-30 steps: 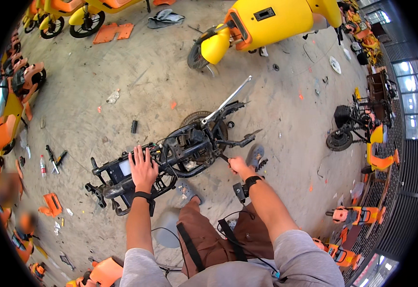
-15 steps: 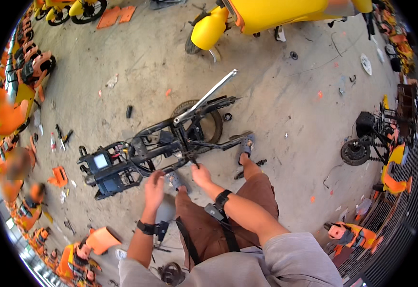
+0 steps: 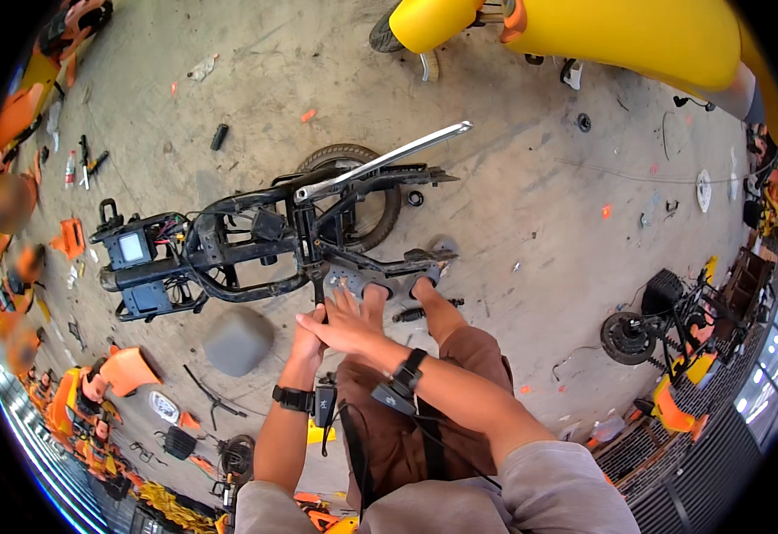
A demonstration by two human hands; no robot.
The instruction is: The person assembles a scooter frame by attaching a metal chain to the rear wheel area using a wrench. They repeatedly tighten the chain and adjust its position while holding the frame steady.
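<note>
My left hand (image 3: 307,336) is closed around the near end of a dark, narrow tool handle (image 3: 320,290), whose far end meets the near side of a stripped black scooter frame (image 3: 220,254). My right hand (image 3: 346,322) lies across the left one with its fingers stretched out flat, its palm against the left hand and the handle's end. The frame rests on its side, with a wheel (image 3: 387,216) partly behind it. A long silver bar-shaped wrench (image 3: 389,162) is set on the frame's upper side and slants up to the right.
My sandalled feet (image 3: 358,278) stand against the frame's near edge. A grey rounded stool (image 3: 239,342) is at left, a shock absorber (image 3: 425,311) by my feet. A yellow scooter (image 3: 620,40) lies beyond; a partly stripped scooter (image 3: 665,311) stands right.
My hands have come together; the right has moved left onto the left hand, its fingers now straight. The view has shifted, showing the grey stool more fully.
</note>
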